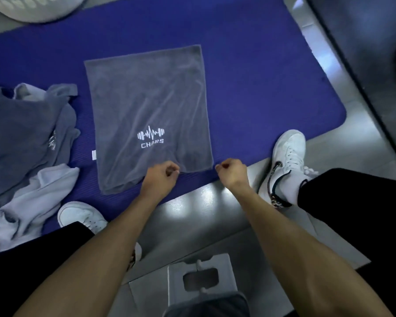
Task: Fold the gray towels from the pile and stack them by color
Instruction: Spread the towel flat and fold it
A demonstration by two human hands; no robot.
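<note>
Flat dark-gray terry towel ahead of hands: soft, light, limp. Left hand pinches near hem; right hand pinches near corner.

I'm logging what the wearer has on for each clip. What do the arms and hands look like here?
Both forearms are bare, with no sleeves in view. The left hand and right hand wear no gloves, and no rings, watch or bands show on the fingers or wrists.

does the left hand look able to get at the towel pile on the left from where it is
Probably yes: the left hand sits at the spread gray towel's near edge, and only bare blue mat lies between it and the towel pile.
</note>
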